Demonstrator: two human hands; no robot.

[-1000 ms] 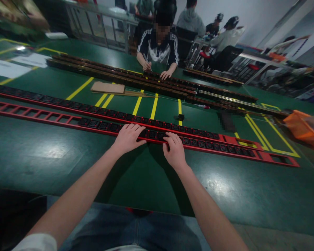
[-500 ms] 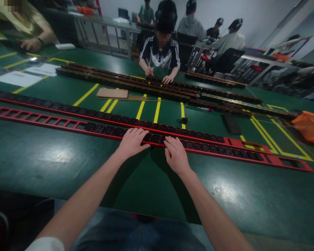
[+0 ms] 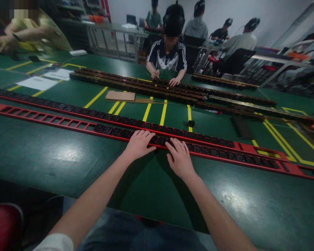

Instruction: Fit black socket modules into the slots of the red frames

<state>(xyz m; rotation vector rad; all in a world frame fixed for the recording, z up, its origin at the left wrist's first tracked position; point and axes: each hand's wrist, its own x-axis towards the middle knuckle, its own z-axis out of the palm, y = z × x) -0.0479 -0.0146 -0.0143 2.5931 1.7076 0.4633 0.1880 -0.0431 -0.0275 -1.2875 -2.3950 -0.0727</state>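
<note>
Two long red rails lie side by side across the green table. The nearer red rail (image 3: 49, 118) has bare rectangular slots on its left part and black socket modules (image 3: 215, 152) from the middle to the right. The farther red rail (image 3: 243, 146) is filled with black sockets along most of its length. My left hand (image 3: 139, 144) lies on the nearer rail, fingers stretched over the sockets and thumb out to the right. Just right of it, my right hand (image 3: 181, 156) rests with spread fingertips on the same row. A few sockets show between my hands.
Beyond the rails lie a piece of cardboard (image 3: 121, 96), a small black part (image 3: 190, 123), white papers (image 3: 38, 83) and several long dark rails (image 3: 136, 83). Across the table a co-worker (image 3: 167, 55) holds a pen-like tool. Another person (image 3: 36, 31) is at the far left.
The whole view has shifted, so things appear farther right. My right hand's fingers have spread a little more on the sockets. The person at left has moved their hands.
</note>
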